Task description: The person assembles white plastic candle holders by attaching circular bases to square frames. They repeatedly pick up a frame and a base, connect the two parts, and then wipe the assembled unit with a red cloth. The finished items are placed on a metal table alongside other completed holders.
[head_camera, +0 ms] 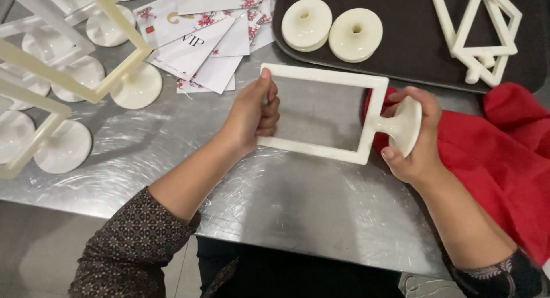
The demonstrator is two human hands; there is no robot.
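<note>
I hold a cream rectangular frame [321, 75] with a round base [405, 126] sideways over the metal table [298, 200]. My left hand [252, 115] grips the frame's left bar, thumb on top. My right hand [415, 137] wraps around the round base and its short stem. The frame is empty, and the table shows through it.
A red cloth [504, 160] lies at the right. A dark tray [412, 40] at the back holds two round cream bases [331, 29] and loose frames [481, 34]. White printed cards [206, 34] lie behind my left hand. Several assembled frames on round bases [69, 86] stand at the left.
</note>
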